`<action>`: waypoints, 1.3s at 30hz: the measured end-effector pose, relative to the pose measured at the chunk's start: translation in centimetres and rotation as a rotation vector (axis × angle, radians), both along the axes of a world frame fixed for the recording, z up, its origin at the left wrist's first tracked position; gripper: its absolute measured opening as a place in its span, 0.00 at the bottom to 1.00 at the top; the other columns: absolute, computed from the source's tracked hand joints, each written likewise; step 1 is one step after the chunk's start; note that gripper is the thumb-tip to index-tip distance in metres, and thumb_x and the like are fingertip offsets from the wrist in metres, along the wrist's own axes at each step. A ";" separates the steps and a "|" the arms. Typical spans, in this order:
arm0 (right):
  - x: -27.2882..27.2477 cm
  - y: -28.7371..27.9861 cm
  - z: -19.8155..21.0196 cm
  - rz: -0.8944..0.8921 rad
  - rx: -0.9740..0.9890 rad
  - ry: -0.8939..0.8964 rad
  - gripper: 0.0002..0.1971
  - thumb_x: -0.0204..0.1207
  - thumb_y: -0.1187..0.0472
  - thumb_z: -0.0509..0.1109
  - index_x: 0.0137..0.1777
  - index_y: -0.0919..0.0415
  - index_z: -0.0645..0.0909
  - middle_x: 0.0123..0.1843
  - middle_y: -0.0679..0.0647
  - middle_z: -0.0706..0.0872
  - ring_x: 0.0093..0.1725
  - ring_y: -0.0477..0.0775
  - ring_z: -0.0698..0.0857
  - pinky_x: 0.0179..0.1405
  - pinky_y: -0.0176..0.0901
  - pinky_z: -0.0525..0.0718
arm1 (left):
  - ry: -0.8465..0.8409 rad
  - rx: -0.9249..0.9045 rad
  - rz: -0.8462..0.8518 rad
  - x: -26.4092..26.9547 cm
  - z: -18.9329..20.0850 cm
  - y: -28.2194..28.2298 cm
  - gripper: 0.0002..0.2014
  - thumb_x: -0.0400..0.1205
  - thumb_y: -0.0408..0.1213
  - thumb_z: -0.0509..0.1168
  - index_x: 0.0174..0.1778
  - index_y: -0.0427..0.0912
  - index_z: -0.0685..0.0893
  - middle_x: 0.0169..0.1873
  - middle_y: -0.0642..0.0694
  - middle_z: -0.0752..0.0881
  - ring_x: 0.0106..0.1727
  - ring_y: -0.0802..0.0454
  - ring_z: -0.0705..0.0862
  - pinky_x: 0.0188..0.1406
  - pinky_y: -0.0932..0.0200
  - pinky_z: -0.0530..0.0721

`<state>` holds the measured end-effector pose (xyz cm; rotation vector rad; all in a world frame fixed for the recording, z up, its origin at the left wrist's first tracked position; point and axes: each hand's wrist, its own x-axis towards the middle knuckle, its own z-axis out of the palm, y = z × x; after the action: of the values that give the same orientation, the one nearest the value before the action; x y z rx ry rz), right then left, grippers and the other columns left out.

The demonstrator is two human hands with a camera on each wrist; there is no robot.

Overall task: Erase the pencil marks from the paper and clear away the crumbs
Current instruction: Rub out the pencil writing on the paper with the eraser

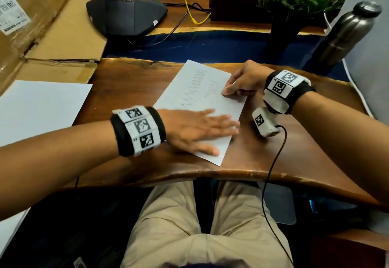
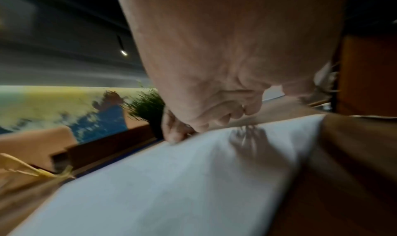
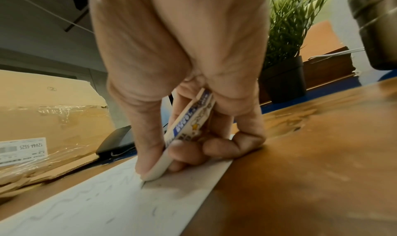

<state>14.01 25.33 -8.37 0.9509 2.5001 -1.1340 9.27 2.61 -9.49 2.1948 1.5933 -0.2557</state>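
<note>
Our left hand (image 1: 195,128) lies flat on the paper (image 1: 189,90) on the tabletop (image 1: 126,90); our right hand (image 1: 244,80) pinches the eraser (image 3: 169,158) tight, so we rub the pencil marks (image 1: 194,90) gently with short strokes

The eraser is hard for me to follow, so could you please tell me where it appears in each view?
Head: the eraser is right of centre, pinched by the right hand on the paper.
Left wrist: not in it.
Right wrist: centre, its tip on the paper between the fingertips.
Shared landmark: the potted plant, upper right in head and right wrist, middle left in left wrist.
</note>
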 end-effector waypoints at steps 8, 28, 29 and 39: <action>0.2 -0.1 0.2 0.003 0.017 0.008 0.10 0.65 0.56 0.88 0.43 0.58 0.94 0.47 0.63 0.94 0.38 0.55 0.83 0.41 0.47 0.83 | 0.194 -0.087 0.364 -4.3 -0.2 1.0 0.43 0.82 0.69 0.40 0.86 0.48 0.32 0.85 0.50 0.31 0.86 0.53 0.32 0.85 0.45 0.33; 0.9 -2.3 -0.1 0.098 0.168 0.020 0.08 0.66 0.58 0.87 0.42 0.59 0.94 0.39 0.55 0.93 0.36 0.50 0.88 0.37 0.41 0.91 | 0.077 -0.154 0.642 -7.5 -1.1 4.4 0.74 0.58 0.75 0.74 0.85 0.50 0.29 0.85 0.51 0.28 0.85 0.50 0.28 0.84 0.45 0.32; 0.9 -2.5 0.2 0.117 0.177 0.021 0.08 0.66 0.59 0.88 0.41 0.60 0.94 0.40 0.55 0.93 0.37 0.51 0.89 0.41 0.43 0.93 | 0.077 -0.147 0.635 -7.6 -1.4 4.4 0.75 0.57 0.76 0.74 0.85 0.51 0.29 0.85 0.51 0.28 0.84 0.50 0.27 0.83 0.44 0.32; 1.9 -7.0 -0.8 0.221 0.237 0.161 0.06 0.66 0.59 0.86 0.41 0.58 0.94 0.38 0.50 0.92 0.44 0.47 0.88 0.38 0.38 0.86 | 0.061 -0.183 0.646 -7.7 -1.6 4.6 0.76 0.49 0.79 0.73 0.84 0.62 0.29 0.83 0.55 0.26 0.84 0.52 0.25 0.83 0.36 0.32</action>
<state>15.95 18.34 -9.18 0.6349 2.8330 -0.8937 1.57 7.26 -11.11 1.4519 2.1141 -0.2579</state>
